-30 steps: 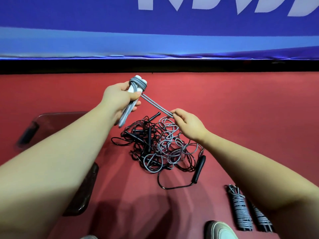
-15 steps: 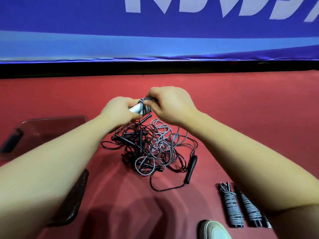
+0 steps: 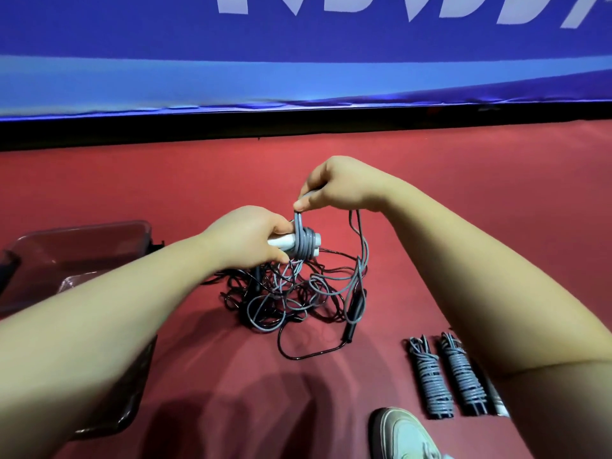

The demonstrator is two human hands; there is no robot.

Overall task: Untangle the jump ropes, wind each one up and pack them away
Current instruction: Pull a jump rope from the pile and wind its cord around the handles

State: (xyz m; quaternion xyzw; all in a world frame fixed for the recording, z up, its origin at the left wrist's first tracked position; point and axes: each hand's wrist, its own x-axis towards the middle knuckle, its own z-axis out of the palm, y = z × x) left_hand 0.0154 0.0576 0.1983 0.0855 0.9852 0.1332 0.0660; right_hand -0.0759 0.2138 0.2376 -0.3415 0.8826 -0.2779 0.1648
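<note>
Grey rope point(image 3: 306, 248), part-wound on white handles point(image 3: 281, 241), above floor tangle point(image 3: 294, 294).
Handles level, tips rightward, gripped in left hand point(image 3: 246, 236); right hand point(image 3: 341, 188) just above them, pinching the free strand.

Left hand point(image 3: 251, 236) grips white handles point(image 3: 281, 241), held roughly level above tangle point(image 3: 291, 293). Grey rope point(image 3: 306, 245) coiled several turns round handle ends. Right hand point(image 3: 337, 187) pinches rope strand just above coils; slack loops from hand down into tangle. Tangle of grey and black ropes lies on red floor point(image 3: 463, 193), black handle point(image 3: 356, 309) at its right edge. Two wound ropes point(image 3: 429, 379) side by side, lower right; shoe point(image 3: 404, 432) near them. Clear box point(image 3: 82, 246) at left. Blue banner point(image 3: 298, 44) behind.
</note>
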